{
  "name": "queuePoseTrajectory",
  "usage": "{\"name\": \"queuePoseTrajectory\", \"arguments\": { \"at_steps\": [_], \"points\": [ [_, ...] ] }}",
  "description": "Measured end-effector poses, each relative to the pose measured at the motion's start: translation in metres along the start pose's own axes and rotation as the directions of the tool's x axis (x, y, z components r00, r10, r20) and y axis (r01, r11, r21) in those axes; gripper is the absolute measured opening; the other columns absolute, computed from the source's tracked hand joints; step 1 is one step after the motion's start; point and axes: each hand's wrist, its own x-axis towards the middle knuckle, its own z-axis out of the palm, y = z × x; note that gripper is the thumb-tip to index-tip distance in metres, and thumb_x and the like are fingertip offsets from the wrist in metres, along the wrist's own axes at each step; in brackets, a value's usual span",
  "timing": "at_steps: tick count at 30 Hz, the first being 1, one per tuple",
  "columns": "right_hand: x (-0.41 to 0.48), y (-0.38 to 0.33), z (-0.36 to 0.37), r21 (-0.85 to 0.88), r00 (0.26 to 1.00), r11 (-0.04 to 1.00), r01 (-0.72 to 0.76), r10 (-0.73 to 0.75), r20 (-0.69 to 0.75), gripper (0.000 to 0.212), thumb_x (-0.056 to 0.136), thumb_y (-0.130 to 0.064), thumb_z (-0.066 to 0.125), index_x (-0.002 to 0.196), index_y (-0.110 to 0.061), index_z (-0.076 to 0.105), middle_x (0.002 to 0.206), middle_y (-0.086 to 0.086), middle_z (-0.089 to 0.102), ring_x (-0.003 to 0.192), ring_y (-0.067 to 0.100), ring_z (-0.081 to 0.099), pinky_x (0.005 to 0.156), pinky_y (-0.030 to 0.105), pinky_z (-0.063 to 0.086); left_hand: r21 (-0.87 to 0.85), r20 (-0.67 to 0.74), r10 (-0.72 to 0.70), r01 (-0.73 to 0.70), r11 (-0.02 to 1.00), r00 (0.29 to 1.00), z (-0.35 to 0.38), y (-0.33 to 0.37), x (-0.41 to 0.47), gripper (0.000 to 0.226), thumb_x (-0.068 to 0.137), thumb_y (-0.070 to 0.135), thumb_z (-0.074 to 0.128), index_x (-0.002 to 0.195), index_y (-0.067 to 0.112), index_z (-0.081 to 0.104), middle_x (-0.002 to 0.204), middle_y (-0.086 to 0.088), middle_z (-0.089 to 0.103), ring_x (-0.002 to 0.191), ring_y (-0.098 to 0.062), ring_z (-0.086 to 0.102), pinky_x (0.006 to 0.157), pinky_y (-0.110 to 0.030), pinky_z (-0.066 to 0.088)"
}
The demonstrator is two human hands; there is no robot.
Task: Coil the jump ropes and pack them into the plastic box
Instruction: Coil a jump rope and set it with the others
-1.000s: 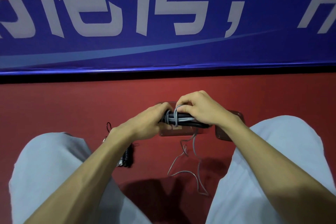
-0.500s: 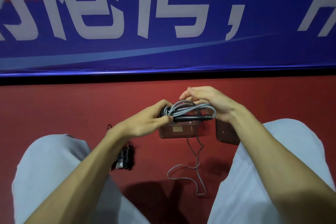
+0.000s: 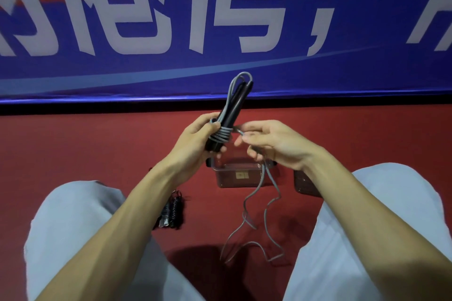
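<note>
On the floor (image 3: 97, 154), a lid (image 3: 304, 184) is laid just beside the plastic box (image 3: 241, 177) at 3 o'clock, a coiled rope (image 3: 172, 212) at 8 o'clock; the jump rope (image 3: 228, 115) is held above.

Jump rope (image 3: 223, 134) smooth grey cord; plastic box (image 3: 241, 176) clear, glossy; floor (image 3: 85, 149) matt red.

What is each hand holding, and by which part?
The left hand grips the jump rope by the lower end of its black handles, at the cord wraps. The right hand pinches the loose grey cord just beside those wraps.
</note>
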Motion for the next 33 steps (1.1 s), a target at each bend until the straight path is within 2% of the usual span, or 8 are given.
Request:
{"name": "queuePoseTrajectory", "arguments": {
  "at_steps": [7, 11, 15, 19, 23, 27, 31, 33],
  "points": [
    [-0.001, 0.004, -0.002, -0.366, 0.984, 0.915, -0.169, 0.178, -0.01, 0.01, 0.096, -0.001, 0.053, 0.107, -0.001, 0.054, 0.067, 0.008, 0.055, 0.051, 0.018, 0.061, 0.048, 0.025, 0.053, 0.139, -0.067, -0.006, 0.015, 0.99, 0.998, -0.006, -0.009, 0.005, 0.029, 0.095, 0.012, 0.059, 0.123, 0.006, 0.056, 0.091, -0.013, 0.066, 0.062, -0.018, 0.063, 0.059, -0.03, 0.057],
    [-0.002, 0.009, -0.006, -0.735, 0.973, 0.651, -0.189, 0.228, -0.048, 0.005, 0.095, -0.009, 0.056, 0.099, -0.008, 0.059, 0.068, 0.0, 0.062, 0.064, 0.019, 0.07, 0.058, 0.022, 0.051, 0.342, -0.117, 0.045, -0.003, 0.94, 0.992, -0.012, -0.015, 0.01, 0.037, 0.09, 0.015, 0.068, 0.124, 0.01, 0.056, 0.097, -0.011, 0.068, 0.072, -0.016, 0.068, 0.069, -0.033, 0.06],
    [0.0, 0.01, -0.009, -0.929, 0.982, 0.348, -0.125, 0.177, -0.066, 0.02, 0.092, -0.017, 0.055, 0.11, -0.023, 0.059, 0.08, -0.001, 0.061, 0.075, 0.019, 0.06, 0.072, 0.03, 0.048, 0.774, -0.088, 0.176, -0.044, 0.632, 0.98, -0.018, -0.027, 0.013, 0.05, 0.081, 0.032, 0.078, 0.124, 0.019, 0.058, 0.102, 0.001, 0.069, 0.084, -0.013, 0.069, 0.079, -0.032, 0.058],
    [0.002, 0.021, 0.002, -0.964, 0.995, 0.254, 0.078, 0.038, 0.09, 0.018, 0.092, -0.014, 0.052, 0.103, -0.021, 0.063, 0.096, 0.003, 0.064, 0.093, 0.027, 0.059, 0.083, 0.042, 0.05, 0.892, -0.066, 0.108, 0.01, 0.453, 0.992, -0.023, -0.033, 0.017, 0.054, 0.082, 0.034, 0.077, 0.129, 0.019, 0.056, 0.111, -0.007, 0.068, 0.099, -0.023, 0.066, 0.087, -0.039, 0.054],
    [-0.001, 0.024, 0.011, -0.974, 0.974, 0.09, 0.21, -0.107, 0.2, 0.037, 0.089, -0.003, 0.049, 0.113, -0.027, 0.063, 0.104, -0.003, 0.06, 0.097, 0.025, 0.06, 0.074, 0.041, 0.05, 0.971, 0.142, -0.05, -0.129, 0.2, 0.989, -0.027, -0.037, 0.017, 0.048, 0.087, 0.027, 0.072, 0.131, 0.018, 0.055, 0.117, -0.005, 0.065, 0.107, -0.028, 0.061, 0.086, -0.041, 0.049],
    [-0.002, 0.019, 0.01, -0.966, 0.945, 0.143, 0.216, -0.281, 0.17, 0.028, 0.094, -0.011, 0.054, 0.112, -0.028, 0.067, 0.107, -0.007, 0.067, 0.101, 0.019, 0.062, 0.077, 0.036, 0.049, 0.947, 0.286, -0.174, -0.25, 0.202, 0.942, -0.024, -0.038, 0.013, 0.038, 0.089, 0.022, 0.07, 0.123, 0.016, 0.053, 0.105, 0.0, 0.054, 0.097, -0.022, 0.054, 0.078, -0.031, 0.04],
    [-0.002, 0.019, 0.005, -0.959, 0.899, 0.251, 0.132, -0.438, 0.009, 0.01, 0.089, -0.027, 0.066, 0.098, -0.021, 0.068, 0.097, -0.009, 0.064, 0.094, 0.018, 0.061, 0.072, 0.032, 0.044, 0.918, 0.357, -0.118, -0.325, 0.227, 0.927, -0.018, -0.033, 0.008, 0.037, 0.084, 0.018, 0.07, 0.118, 0.015, 0.055, 0.097, 0.001, 0.049, 0.087, -0.017, 0.048, 0.073, -0.026, 0.034],
    [0.0, 0.02, 0.004, -0.954, 0.888, 0.294, 0.068, -0.453, -0.076, 0.018, 0.083, -0.036, 0.071, 0.089, -0.02, 0.065, 0.089, -0.01, 0.059, 0.085, 0.017, 0.057, 0.068, 0.03, 0.038, 0.912, 0.375, -0.103, -0.346, 0.222, 0.921, -0.015, -0.032, 0.004, 0.032, 0.08, 0.02, 0.07, 0.109, 0.013, 0.057, 0.091, -0.002, 0.052, 0.083, -0.019, 0.05, 0.072, -0.03, 0.039]
  ]
}}
